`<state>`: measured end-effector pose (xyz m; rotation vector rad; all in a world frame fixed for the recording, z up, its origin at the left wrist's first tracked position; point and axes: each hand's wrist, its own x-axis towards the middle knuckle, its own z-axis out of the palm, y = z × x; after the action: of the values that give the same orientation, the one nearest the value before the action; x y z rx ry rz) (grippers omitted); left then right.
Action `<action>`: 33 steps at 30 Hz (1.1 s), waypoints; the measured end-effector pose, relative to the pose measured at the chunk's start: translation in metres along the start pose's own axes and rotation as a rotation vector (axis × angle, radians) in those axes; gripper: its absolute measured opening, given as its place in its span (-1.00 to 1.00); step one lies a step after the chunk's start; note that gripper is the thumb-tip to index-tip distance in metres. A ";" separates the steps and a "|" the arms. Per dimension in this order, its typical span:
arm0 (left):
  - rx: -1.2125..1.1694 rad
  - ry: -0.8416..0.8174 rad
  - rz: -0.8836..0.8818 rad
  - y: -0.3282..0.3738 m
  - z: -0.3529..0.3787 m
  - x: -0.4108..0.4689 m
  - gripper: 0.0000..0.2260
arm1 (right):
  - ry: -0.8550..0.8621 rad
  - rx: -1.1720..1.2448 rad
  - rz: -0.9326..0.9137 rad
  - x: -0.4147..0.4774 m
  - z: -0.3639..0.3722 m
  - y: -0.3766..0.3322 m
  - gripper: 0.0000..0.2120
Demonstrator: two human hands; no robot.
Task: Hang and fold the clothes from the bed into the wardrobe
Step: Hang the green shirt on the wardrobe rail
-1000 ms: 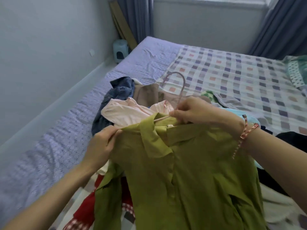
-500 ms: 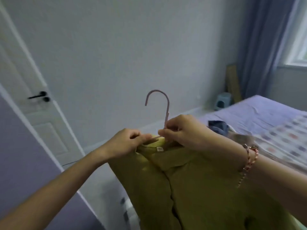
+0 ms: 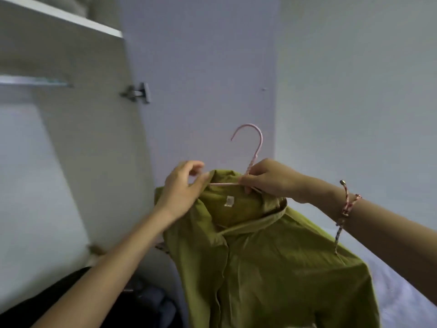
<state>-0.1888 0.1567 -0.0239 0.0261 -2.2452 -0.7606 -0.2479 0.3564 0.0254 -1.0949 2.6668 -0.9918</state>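
Fingers [image 3: 246, 184], right hand [image 3: 272, 179], pinch hanger [image 3: 257, 147]; left hand [image 3: 182, 189] on shirt [image 3: 272, 256].

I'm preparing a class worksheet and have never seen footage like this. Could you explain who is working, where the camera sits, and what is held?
No machine here: these are a person's two bare hands, filmed by a wide-angle camera worn on the head, looking forward and down. The right hand, with a braided bracelet on its wrist, grips a pink hanger just below its hook. An olive-green collared shirt hangs on it. The left hand touches the shirt's collar; whether it pinches is unclear. Behind stands an open wardrobe with a shelf and a metal hinge.
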 end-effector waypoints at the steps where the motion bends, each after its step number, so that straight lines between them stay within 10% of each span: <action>1: 0.147 0.153 0.026 -0.015 -0.022 -0.006 -0.71 | -0.010 0.035 -0.031 0.021 0.018 -0.019 -0.67; 3: 0.232 0.334 0.111 -0.026 -0.044 -0.023 -0.65 | -0.017 0.109 -0.050 0.049 0.046 -0.042 -0.69; 9: 0.382 0.078 0.028 -0.072 -0.079 -0.053 -0.67 | -0.088 0.298 -0.070 0.132 0.112 -0.126 -0.71; 18: 0.578 0.486 0.156 -0.148 -0.139 -0.024 -0.87 | -0.085 0.503 -0.104 0.221 0.176 -0.221 -0.82; 21: 0.816 0.580 0.274 -0.159 -0.159 -0.025 -0.62 | -0.056 0.515 -0.174 0.237 0.196 -0.247 -0.79; 24: 0.871 0.529 0.317 -0.184 -0.168 -0.033 -0.90 | -0.080 0.524 -0.285 0.246 0.212 -0.275 -0.74; 29: 0.389 0.282 -0.380 -0.198 -0.189 -0.043 -0.73 | -0.215 0.558 -0.405 0.266 0.239 -0.315 -0.62; 33: 0.183 0.594 -0.396 -0.180 -0.234 -0.040 -0.69 | -0.358 0.599 -0.448 0.282 0.247 -0.356 -0.68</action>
<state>-0.0414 -0.1021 -0.0194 0.7094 -1.7402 -0.6362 -0.1658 -0.1503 0.0887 -1.5470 1.7043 -1.3749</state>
